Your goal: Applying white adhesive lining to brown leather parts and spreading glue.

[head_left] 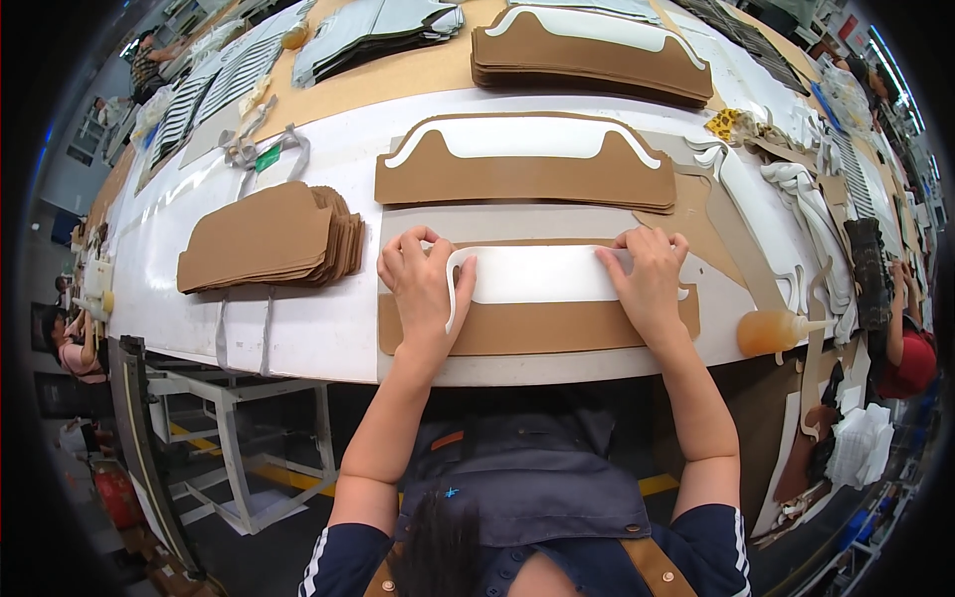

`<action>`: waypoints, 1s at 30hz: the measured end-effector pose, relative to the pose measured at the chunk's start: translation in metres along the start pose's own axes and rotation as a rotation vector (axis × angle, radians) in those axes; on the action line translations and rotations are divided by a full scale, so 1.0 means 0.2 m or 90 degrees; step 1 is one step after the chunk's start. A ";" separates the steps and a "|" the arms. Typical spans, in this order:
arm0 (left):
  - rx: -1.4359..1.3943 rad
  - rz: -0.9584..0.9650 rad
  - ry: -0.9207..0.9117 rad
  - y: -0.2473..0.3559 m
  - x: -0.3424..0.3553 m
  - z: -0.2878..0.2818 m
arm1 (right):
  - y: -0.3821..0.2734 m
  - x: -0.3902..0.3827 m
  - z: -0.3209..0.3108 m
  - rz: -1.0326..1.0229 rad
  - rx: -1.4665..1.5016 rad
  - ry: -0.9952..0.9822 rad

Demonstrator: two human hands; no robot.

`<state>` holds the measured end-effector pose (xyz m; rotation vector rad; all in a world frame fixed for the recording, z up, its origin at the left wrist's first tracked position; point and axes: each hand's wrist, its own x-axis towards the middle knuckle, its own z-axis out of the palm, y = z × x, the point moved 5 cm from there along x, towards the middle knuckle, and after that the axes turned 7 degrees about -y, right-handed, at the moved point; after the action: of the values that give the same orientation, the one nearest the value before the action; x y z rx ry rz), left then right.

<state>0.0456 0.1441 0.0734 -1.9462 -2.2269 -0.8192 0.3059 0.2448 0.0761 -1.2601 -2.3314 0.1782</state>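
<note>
A brown flat panel (537, 330) lies at the table's near edge. On it rests a white shaped sheet (542, 274) with thin curled ends. My left hand (422, 281) pinches the sheet's left end, thumb on top and fingers curled at its far side. My right hand (649, 279) grips the right end in the same way. The fingertips' undersides are hidden. Just beyond lies a small stack of brown panels (517, 183), topped by a similar white sheet (522, 137).
Brown pieces are stacked (261, 244) at the left, and a taller panel stack (587, 78) stands farther back. On the right are an amber squeeze bottle (766, 333), loose white strips (796, 214) and scraps. A person in red (907, 358) is at the far right.
</note>
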 end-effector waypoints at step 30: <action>-0.029 0.002 0.001 -0.01 0.01 0.02 | 0.01 0.00 0.02 -0.011 -0.013 0.009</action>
<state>0.0439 0.1465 0.0698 -1.9665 -2.2225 -0.8780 0.3044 0.2470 0.0719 -1.2472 -2.3362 0.1394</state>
